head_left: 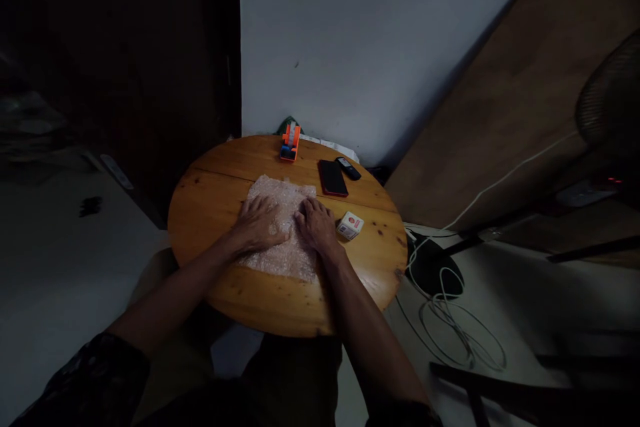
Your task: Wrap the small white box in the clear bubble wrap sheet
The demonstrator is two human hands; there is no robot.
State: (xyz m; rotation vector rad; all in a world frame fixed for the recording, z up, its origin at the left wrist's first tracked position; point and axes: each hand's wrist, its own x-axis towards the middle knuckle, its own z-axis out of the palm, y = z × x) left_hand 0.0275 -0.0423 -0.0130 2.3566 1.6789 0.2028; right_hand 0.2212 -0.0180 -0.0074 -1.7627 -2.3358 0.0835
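A sheet of bubble wrap [287, 260] lies flat on the round wooden table [210, 200]. My left hand [257, 223] rests on its left half, fingers stretched out and palm down. On the sheet's right edge lies my right hand [317, 220], fingers extended and slightly bent, holding nothing. Just right of that hand sits a small white box [350, 225] with red print. Whether anything lies beneath the bubble wrap is hard to make out.
Toward the back stands an orange tape dispenser [290, 142]. A black smartphone with a red edge [333, 178] and a small keypad phone [349, 167] lie at the back right. White cable [445, 307] coils on the floor to the right, near a standing fan [610, 93].
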